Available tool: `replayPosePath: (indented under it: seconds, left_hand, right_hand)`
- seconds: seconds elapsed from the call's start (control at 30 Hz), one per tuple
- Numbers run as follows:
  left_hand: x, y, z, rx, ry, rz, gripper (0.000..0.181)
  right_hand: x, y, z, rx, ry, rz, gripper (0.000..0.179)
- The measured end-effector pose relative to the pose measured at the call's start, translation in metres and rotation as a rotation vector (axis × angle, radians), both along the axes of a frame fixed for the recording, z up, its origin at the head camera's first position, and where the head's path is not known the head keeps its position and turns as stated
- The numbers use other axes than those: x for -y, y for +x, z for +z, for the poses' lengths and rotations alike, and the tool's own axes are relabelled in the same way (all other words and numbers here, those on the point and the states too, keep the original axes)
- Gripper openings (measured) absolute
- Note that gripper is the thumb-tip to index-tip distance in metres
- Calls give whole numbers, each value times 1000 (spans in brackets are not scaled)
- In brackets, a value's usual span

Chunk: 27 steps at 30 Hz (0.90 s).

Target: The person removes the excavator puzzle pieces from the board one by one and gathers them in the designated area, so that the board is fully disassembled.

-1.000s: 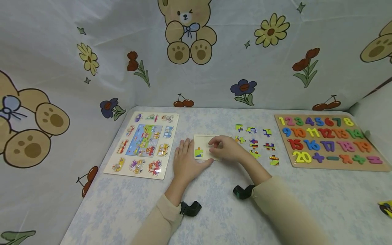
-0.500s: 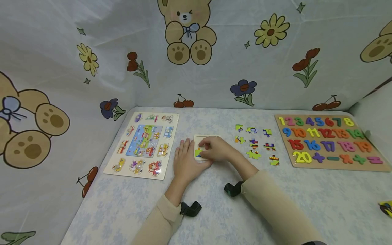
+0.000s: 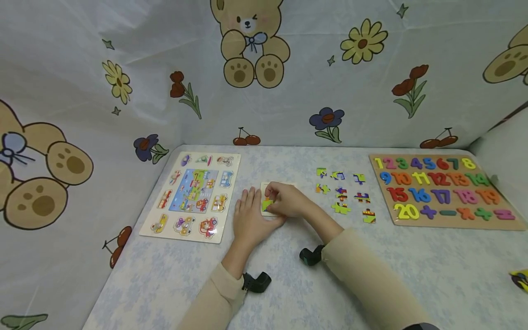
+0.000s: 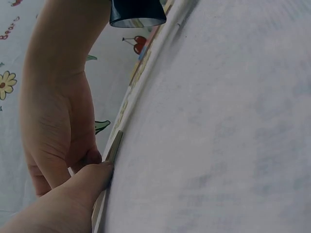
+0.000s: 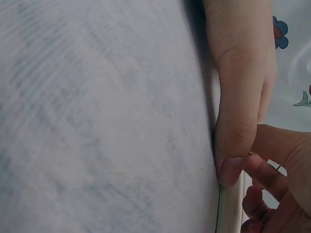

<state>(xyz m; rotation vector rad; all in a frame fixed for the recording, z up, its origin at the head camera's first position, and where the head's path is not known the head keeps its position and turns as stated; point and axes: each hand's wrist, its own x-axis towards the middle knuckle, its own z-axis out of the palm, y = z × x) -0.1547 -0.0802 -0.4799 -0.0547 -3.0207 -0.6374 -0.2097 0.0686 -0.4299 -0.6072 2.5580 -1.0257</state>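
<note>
My left hand [image 3: 250,213] lies flat beside a small wooden puzzle tray [image 3: 263,190], fingers straight along its left side. In the left wrist view, the left thumb [image 4: 80,191] presses against the tray's near edge. Over the tray, my right hand [image 3: 288,200] pinches a green jigsaw piece [image 3: 267,206] with an orange bit, at the tray's lower left corner. The right hand hides most of the tray. In the right wrist view, the right fingers [image 5: 269,179] are bent close to the left thumb.
Several loose jigsaw pieces [image 3: 341,208] lie right of the tray. A vehicle picture board [image 3: 176,229] stands close on the left, and a coloured number board [image 3: 453,223] lies at the right. A yellow and black object [image 3: 520,279] sits at the right edge.
My right hand has moved left from the middle of the tray onto the piece in the lower left corner, and its fingers now cover part of it. The left hand has stayed put.
</note>
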Motion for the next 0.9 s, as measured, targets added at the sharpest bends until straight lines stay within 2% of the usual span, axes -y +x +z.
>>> replayPosePath:
  seconds: [0.2,0.4,0.53,0.67,0.9]
  left_hand:
    - [-1,0,-1,-19,-1,12,115]
    - [-1,1,-1,-13,30,10,115]
    - [-1,2,0,-19,43,11,113]
    - [-1,2,1,-19,66,11,113]
    - [-2,2,-1,-22,80,6,113]
  right_hand:
    - [-8,4,6,4,-64,-41,23]
    - [-39,8,12,13,-152,-107,24]
    - [-68,12,13,24,-99,-169,25]
    - [-97,18,13,30,-2,-218,25]
    - [-127,26,10,28,93,-229,24]
